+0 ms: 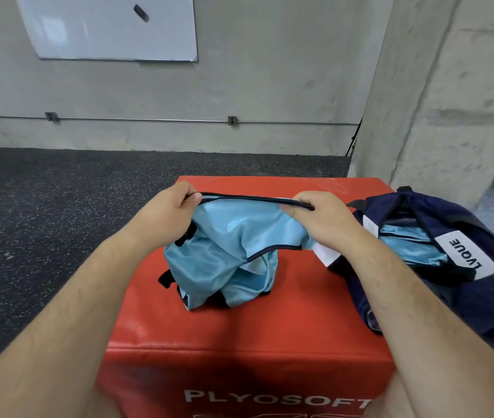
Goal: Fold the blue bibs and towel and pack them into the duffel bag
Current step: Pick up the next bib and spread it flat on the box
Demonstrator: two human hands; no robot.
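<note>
A light blue bib [233, 251] with dark trim hangs crumpled over the red foam box [270, 321]. My left hand [167, 215] pinches the left end of its dark-edged hem, and my right hand [318, 221] pinches the right end, so the hem stretches taut between them. The bib's lower part rests bunched on the box top. A navy duffel bag [457, 285] lies open on the box's right side, with folded light blue fabric [411, 245] showing inside it.
The red box reads PLYOSOFT on its front. Dark speckled rubber floor [43, 221] spreads to the left and behind. A concrete wall with a whiteboard [113, 28] stands behind, and a concrete pillar [438, 101] rises at the right.
</note>
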